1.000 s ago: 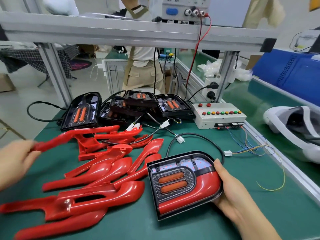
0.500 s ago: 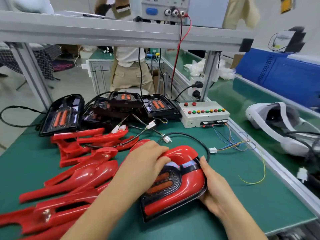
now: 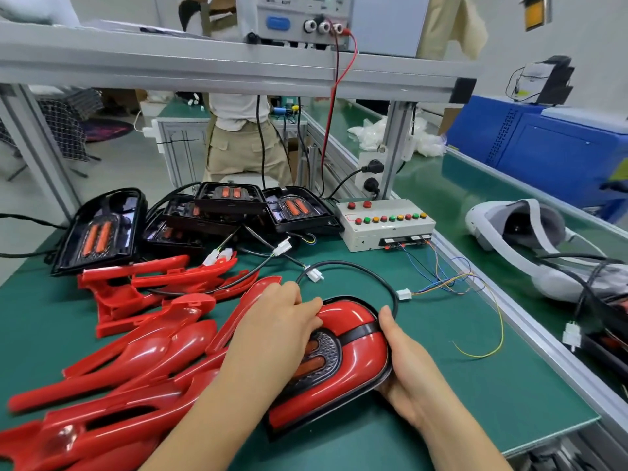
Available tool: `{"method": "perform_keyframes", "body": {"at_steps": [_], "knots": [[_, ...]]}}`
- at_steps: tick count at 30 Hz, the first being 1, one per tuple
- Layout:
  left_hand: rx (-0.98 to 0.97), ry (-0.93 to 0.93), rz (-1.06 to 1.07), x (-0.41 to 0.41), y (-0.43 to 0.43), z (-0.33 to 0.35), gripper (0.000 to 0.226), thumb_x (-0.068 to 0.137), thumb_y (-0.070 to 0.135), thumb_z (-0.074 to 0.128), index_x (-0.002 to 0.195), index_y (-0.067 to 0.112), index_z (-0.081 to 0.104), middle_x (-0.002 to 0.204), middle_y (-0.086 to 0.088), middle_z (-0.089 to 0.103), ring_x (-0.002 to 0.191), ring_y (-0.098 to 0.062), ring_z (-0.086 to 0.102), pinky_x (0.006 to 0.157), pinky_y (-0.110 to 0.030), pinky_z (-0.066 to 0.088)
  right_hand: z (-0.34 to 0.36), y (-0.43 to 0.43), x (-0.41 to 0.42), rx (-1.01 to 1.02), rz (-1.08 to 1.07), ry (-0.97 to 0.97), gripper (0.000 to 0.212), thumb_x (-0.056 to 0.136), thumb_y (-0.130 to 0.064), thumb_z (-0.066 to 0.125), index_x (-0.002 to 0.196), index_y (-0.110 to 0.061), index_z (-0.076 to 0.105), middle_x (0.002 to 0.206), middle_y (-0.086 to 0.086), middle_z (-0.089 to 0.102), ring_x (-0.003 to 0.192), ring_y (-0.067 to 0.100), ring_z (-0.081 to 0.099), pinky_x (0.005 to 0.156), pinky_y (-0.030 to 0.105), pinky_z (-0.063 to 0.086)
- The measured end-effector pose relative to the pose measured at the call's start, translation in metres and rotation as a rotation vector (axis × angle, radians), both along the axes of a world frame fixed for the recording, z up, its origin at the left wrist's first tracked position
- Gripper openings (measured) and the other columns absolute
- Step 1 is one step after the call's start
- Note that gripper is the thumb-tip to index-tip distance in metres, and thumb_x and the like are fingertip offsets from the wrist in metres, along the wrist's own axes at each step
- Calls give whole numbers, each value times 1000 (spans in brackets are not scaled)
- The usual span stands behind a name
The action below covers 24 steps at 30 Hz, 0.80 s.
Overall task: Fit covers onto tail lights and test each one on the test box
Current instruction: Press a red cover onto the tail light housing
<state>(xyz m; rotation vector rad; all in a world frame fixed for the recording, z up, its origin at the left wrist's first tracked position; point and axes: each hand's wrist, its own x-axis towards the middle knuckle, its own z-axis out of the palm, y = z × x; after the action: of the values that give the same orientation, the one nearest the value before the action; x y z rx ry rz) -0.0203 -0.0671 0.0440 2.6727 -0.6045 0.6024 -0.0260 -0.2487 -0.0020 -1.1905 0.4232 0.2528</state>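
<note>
On the green table [image 3: 458, 385], in front of the test box [image 3: 387, 226] and nearer the person, lies the tail light [image 3: 328, 350]. The left hand [image 3: 278, 321] reaches in palm down, its fingers close together and laid over the upper red cover [image 3: 350, 314], pressing on it without wrapping round it. The right hand [image 3: 404, 365] clamps the tail light's edge on the side below the test box, thumb on top at the rim, fingers tucked beneath. Loose red covers [image 3: 142, 351] lie heaped left of the test box and nearer the person.
</note>
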Motion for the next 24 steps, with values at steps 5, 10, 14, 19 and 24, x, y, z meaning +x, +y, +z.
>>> {"method": "perform_keyframes", "body": {"at_steps": [5, 10, 14, 19, 24], "knots": [[18, -35, -28, -1, 0, 2, 15, 67, 13, 85, 76, 9, 73, 62, -6, 50, 57, -26, 50, 43, -35, 48, 0, 0, -1, 24, 27, -25, 61, 72, -57, 60, 108, -10, 70, 99, 18, 74, 80, 31, 73, 65, 39, 61], [8, -53, -106, -2, 6, 0, 21, 72, 13, 81, 91, 8, 74, 70, -6, 53, 62, -26, 52, 51, -37, 50, 1, 0, -1, 10, 57, -66, 62, 72, -57, 64, 116, -13, 67, 106, 17, 72, 95, 36, 70, 85, 50, 57], [-10, -57, -182, 1, 10, 4, 14, 75, 13, 77, 88, 7, 74, 69, -4, 55, 60, -24, 53, 51, -28, 49, 2, 0, -1, 12, 67, -57, 65, 72, -56, 66, 119, -11, 65, 108, 18, 71, 101, 39, 68, 91, 54, 53], [-58, -37, -194, 6, 12, 3, 16, 81, 16, 63, 86, 4, 74, 70, -8, 54, 64, -27, 54, 54, -41, 52, 2, 0, 0, 12, 65, -31, 65, 72, -58, 60, 114, -9, 67, 101, 20, 73, 83, 32, 71, 74, 43, 58], [-23, -81, -192, 7, 10, 0, 19, 82, 19, 60, 84, 5, 73, 68, -6, 50, 62, -26, 52, 51, -38, 50, 0, -1, 0, 0, 68, -58, 62, 74, -57, 62, 115, -11, 67, 103, 18, 73, 87, 33, 71, 78, 46, 57]]}}
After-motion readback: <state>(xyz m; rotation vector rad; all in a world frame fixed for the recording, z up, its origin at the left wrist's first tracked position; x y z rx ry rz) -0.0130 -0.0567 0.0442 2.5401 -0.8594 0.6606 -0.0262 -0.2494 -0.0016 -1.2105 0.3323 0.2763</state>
